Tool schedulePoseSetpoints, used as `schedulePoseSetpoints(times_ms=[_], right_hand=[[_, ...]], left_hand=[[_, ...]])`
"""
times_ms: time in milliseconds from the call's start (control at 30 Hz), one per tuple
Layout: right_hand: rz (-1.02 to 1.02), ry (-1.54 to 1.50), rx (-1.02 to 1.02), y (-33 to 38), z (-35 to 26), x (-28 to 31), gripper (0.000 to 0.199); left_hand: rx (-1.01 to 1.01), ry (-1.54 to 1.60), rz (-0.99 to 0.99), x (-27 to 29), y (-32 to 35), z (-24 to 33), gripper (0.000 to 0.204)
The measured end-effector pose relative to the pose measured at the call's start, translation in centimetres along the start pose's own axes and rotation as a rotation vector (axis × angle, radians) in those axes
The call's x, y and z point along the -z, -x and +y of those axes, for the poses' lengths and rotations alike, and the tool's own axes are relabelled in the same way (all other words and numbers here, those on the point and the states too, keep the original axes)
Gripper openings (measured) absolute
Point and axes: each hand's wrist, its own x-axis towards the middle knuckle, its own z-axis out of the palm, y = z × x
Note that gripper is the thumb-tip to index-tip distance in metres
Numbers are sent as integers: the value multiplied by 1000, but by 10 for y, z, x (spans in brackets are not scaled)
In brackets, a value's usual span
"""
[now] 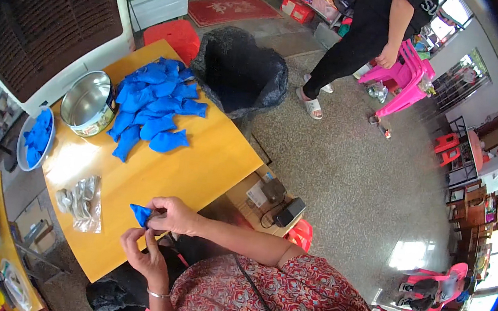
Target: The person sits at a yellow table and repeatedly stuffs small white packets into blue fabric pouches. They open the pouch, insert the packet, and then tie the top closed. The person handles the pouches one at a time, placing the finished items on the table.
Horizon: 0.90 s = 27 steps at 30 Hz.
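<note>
Over the near part of the yellow table (200, 156), my right hand (171, 215) is closed on a small blue cloth piece (140, 214) with a pointed end. My left hand (145, 257), a bracelet on its wrist, is pinched just below the right fingers; what its fingertips hold is too small to tell. Farther off lies a pile of stuffed-looking blue cloth pieces (160, 99). Left of that pile stands an open round metal tin (88, 103). A clear plastic bag (85, 201) with greyish contents rests left of my hands.
A bowl (36, 138) of blue pieces is at the table's left edge. A bin lined with a black bag (240, 71) stands past the far edge, near a red stool (173, 37). A person in dark clothes (354, 41) stands beyond, beside a pink chair (402, 75).
</note>
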Motion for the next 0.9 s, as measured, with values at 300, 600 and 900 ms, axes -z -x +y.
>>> schedulePoseSetpoints(times_ms=[300, 600, 900], right_hand=[[146, -104, 78, -8, 13, -19, 25], [222, 187, 138, -9, 15, -30, 22], [-155, 16, 194, -5, -1, -9, 40]], left_hand=[[81, 74, -82, 5, -6, -10, 5], [103, -47, -9, 3, 2, -3, 6], [134, 0, 19, 3, -5, -6, 14]])
